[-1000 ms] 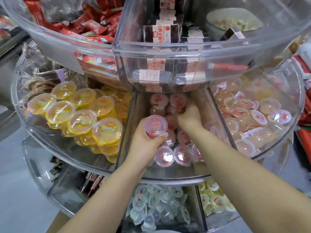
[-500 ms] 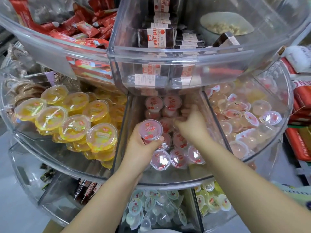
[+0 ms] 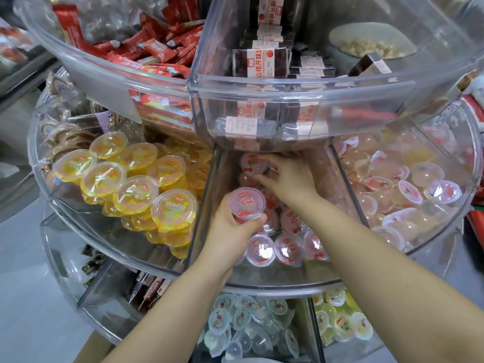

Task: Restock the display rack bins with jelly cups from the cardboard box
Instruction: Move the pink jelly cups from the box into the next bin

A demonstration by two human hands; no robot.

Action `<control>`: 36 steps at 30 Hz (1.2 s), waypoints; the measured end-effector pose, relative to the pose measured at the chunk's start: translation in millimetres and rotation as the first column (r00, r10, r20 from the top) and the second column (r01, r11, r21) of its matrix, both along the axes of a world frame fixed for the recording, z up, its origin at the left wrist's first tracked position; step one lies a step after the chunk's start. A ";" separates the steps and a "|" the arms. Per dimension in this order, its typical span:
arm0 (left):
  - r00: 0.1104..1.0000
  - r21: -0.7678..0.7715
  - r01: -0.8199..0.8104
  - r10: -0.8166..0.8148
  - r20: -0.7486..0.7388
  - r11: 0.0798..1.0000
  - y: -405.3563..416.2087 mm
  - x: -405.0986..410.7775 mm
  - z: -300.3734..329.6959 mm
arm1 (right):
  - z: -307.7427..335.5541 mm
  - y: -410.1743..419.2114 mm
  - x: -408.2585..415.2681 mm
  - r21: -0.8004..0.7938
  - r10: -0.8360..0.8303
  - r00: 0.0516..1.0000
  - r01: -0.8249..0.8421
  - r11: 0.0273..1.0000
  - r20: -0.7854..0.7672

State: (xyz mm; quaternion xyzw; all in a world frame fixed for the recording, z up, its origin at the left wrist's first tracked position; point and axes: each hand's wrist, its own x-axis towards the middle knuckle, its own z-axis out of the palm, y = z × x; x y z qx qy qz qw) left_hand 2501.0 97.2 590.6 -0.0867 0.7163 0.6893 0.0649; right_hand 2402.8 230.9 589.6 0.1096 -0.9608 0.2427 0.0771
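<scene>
A clear round display rack [image 3: 262, 284] has wedge bins on several tiers. The middle bin of the second tier holds several pink jelly cups [image 3: 288, 248] with cherry lids. My left hand [image 3: 230, 226] grips one pink jelly cup [image 3: 246, 203] upright above the bin's front rows. My right hand [image 3: 288, 176] reaches deep into the same bin, its fingers curled round another pink jelly cup [image 3: 252, 163] at the back, under the upper tier. The cardboard box is out of view.
Yellow jelly cups [image 3: 136, 187] fill the bin to the left, pale pink ones [image 3: 408, 189] the bin to the right. The top tier [image 3: 262, 93] overhangs the middle bin and holds red packets and dark bars. The lowest tier holds small clear cups [image 3: 248, 328].
My right hand has moved left and deeper to the back of the bin, onto a cup there. My left hand still holds its cup in about the same spot.
</scene>
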 end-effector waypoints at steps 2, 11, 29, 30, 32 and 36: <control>1.000 -0.005 -0.008 0.008 0.002 1.000 -0.1 -0.1 -1.0 | -2.9 2.3 0.2 -0.031 0.014 1.000 -0.014 0.999 -0.002; 1.000 -0.020 -0.017 0.016 -0.009 1.000 4.3 -2.1 -5.8 | -1.1 7.1 14.3 -0.015 0.049 0.988 -0.051 0.999 -0.150; 0.967 0.061 0.119 -0.129 0.218 0.991 -2.9 -3.3 -12.9 | -15.8 -11.1 30.8 -0.328 0.114 0.947 -0.010 0.945 0.299; 0.968 0.051 0.112 -0.121 0.220 0.992 -4.0 -3.7 -13.1 | -17.9 -13.1 30.7 -0.335 0.108 0.948 -0.002 0.942 0.300; 0.972 0.028 0.110 -0.113 0.204 0.994 -5.0 -5.2 -12.4 | -21.1 -17.4 30.1 -0.326 0.096 0.950 0.007 0.945 0.297; 0.978 -0.015 0.094 -0.089 0.189 0.995 -3.7 -8.9 -9.0 | -22.4 -20.9 25.4 -0.344 0.065 0.954 0.042 0.938 0.294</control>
